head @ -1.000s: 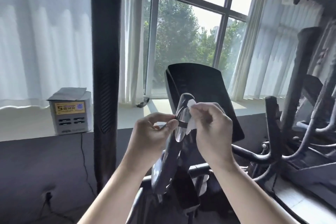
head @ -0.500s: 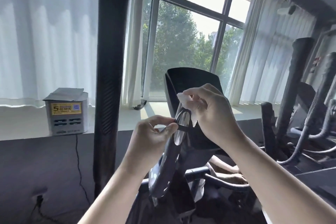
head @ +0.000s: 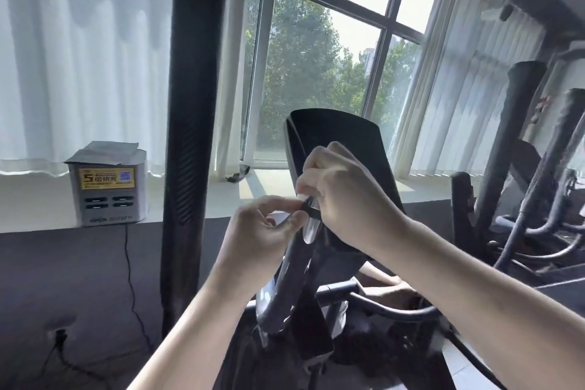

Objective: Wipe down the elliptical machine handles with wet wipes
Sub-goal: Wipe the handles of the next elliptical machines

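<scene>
Wipe (head: 301, 197), gripped in curled right hand (head: 345, 199) fingers, had come down over the handle (head: 296, 263) tip; left hand (head: 259, 231) pinched the handle steady. Wiping looked underway.

A single wide-angle view comes from the person's head, facing forward and a little down along both forearms. The left hand (head: 262, 225) and right hand (head: 345, 199) meet close before the lens at a handle grip (head: 308, 231), mid-frame. Beyond the dark console (head: 342, 136) the view faces the window (head: 316, 73); a black upright bar (head: 193, 104) stands near at left.
</scene>
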### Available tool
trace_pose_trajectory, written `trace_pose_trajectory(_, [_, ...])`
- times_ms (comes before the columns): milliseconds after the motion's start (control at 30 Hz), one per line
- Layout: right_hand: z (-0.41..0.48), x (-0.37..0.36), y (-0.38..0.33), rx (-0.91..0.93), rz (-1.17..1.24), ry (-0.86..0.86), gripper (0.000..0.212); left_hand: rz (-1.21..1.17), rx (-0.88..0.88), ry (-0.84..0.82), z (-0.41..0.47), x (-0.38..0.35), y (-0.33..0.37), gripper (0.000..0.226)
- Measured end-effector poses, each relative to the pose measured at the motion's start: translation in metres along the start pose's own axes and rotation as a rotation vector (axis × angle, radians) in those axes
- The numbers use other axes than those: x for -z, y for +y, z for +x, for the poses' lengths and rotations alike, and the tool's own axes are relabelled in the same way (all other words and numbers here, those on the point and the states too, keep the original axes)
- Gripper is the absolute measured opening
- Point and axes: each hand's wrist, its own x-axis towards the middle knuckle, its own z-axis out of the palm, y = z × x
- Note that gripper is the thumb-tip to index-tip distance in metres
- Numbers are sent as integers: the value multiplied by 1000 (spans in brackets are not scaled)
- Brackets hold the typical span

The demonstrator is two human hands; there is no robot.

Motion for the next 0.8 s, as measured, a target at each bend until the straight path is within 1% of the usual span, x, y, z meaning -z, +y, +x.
trace_pose_trajectory(33, [4, 1, 0, 6, -9, -54, 25, -1, 1, -2, 0, 0, 0, 9])
trace_pose_trajectory(67, [8, 5, 3, -26, 6, -84, 25, -8, 8, -3, 0, 1, 1, 8])
trace_pose_trajectory(100, [11, 10, 7, -72, 38, -84, 25, -16, 16, -4, -1, 1, 3, 8])
trace_pose_trajectory(200, [21, 17, 15, -194, 88, 4, 27, -18, 14, -8, -2, 3, 6, 9])
trace_pose_trajectory(233, [24, 17, 14, -206, 85, 7, 29, -14, 15, -7, -3, 2, 6, 9])
trace_pose_trajectory(300, [27, 13, 10, -161, 56, -55, 29, -15, 26, 1, -3, 2, 6, 8])
trace_pose_trajectory(367, [25, 13, 9, -80, 6, -140, 22, -22, 34, 3, -4, 1, 7, 8])
trace_pose_trajectory(433, [21, 17, 16, -70, 43, -143, 17, -30, 40, 2, -5, 0, 9, 7])
trace_pose_trajectory(500, [12, 20, 23, -165, 195, -43, 16, -24, 45, 6, -5, -1, 9, 8])
trace_pose_trajectory(600, [-9, 8, 18, -281, 413, 215, 14, -13, 47, 15, -7, -3, 9, 9])
trace_pose_trajectory(667, [-25, -7, 8, -364, 577, 350, 12, -4, 43, 20, -7, -4, 11, 9])
trace_pose_trajectory(733, [-39, -23, -3, -459, 686, 436, 13, 6, 39, 34, -7, -5, 11, 9])
trace_pose_trajectory(800, [-56, -39, -13, -551, 775, 456, 14, 37, 25, 44, -8, -6, 10, 9])
